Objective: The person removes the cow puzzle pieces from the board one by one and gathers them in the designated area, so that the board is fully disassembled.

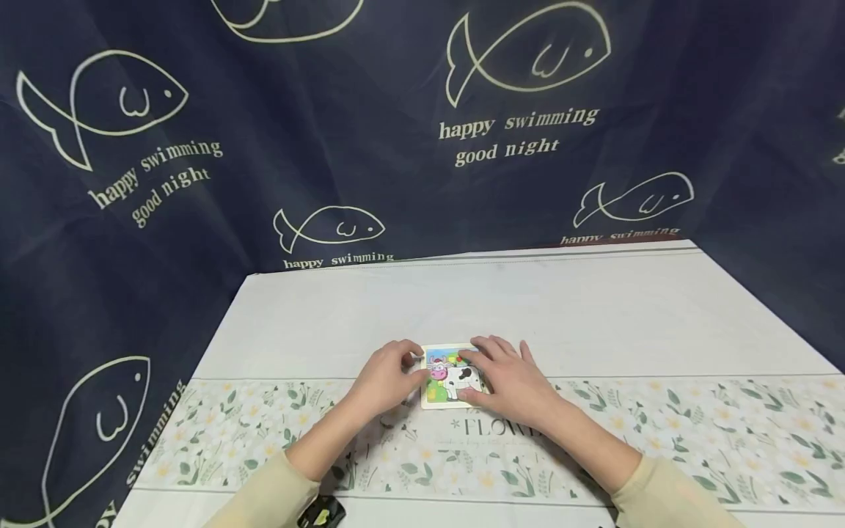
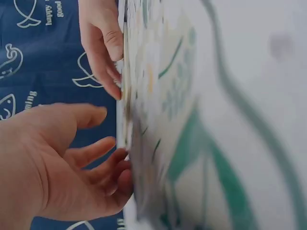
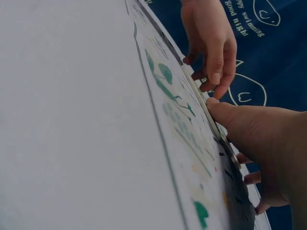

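A small cow jigsaw puzzle (image 1: 454, 383) in a pale frame lies flat on the table, shown from above in the head view. At its left edge is my left hand (image 1: 385, 378), thumb near the frame and the other fingers bent. In the left wrist view that hand (image 2: 72, 163) has its thumb apart from loosely bent fingers, with nothing between them. My right hand (image 1: 515, 378) lies over the puzzle's right side, thumb and forefinger spread across the picture. The right wrist view shows the thumb of this hand (image 3: 268, 139) touching the board; its palm hides the right edge.
A white table cover (image 1: 475, 301) with a floral band (image 1: 660, 418) lies beneath everything. Close to my left sleeve, at the front edge, sits a black item (image 1: 322, 511) with a yellow-green mark. Dark blue fish-print cloth (image 1: 409, 147) hangs behind the table.
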Demonstrator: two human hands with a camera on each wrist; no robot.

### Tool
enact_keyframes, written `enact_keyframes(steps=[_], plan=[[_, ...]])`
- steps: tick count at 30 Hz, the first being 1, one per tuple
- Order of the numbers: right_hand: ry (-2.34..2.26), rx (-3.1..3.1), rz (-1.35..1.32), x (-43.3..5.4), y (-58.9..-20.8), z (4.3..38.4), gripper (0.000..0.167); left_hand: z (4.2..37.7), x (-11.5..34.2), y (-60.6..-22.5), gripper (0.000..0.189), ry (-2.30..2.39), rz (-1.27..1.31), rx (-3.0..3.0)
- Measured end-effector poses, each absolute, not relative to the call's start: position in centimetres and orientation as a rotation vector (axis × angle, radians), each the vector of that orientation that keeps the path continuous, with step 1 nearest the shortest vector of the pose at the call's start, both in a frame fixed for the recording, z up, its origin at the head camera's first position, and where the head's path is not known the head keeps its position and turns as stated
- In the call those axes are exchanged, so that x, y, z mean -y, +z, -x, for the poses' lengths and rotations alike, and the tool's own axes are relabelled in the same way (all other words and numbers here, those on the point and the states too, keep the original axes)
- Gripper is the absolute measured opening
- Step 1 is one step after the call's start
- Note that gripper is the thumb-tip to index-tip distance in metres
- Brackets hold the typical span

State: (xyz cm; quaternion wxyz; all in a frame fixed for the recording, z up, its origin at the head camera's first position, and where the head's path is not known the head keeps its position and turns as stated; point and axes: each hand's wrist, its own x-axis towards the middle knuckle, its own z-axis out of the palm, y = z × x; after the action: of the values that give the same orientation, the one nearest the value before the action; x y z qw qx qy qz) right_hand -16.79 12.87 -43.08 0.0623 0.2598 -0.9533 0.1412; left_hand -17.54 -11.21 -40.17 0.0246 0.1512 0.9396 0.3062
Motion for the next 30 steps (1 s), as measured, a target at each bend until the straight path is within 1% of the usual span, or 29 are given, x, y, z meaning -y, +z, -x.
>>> enact_keyframes(steps=[6, 13, 20, 22, 30], plan=[[0.424, 2.882, -0.790, -12.9, -43.1, 16.7, 0.067, 18.5, 10.7, -41.3, 0.031, 1.114, -0.358, -2.878], [0.416, 2.886, -0.796, -12.9, -43.0, 16.7, 0.066, 18.9, 10.0, -41.4, 0.035, 1.055, -0.314, -2.918], [0.414, 2.864, -0.808, -12.9, -43.1, 16.8, 0.065, 18.9, 9.8, -41.4, 0.033, 1.036, -0.303, -2.935], [0.405, 2.853, -0.827, -13.0, -43.1, 16.8, 0.063, 18.9, 9.8, -41.3, 0.032, 1.031, -0.299, -2.935], [0.377, 2.869, -0.915, -13.0, -43.0, 16.7, 0.043, 19.3, 9.3, -40.9, 0.032, 0.978, -0.250, -2.889]])
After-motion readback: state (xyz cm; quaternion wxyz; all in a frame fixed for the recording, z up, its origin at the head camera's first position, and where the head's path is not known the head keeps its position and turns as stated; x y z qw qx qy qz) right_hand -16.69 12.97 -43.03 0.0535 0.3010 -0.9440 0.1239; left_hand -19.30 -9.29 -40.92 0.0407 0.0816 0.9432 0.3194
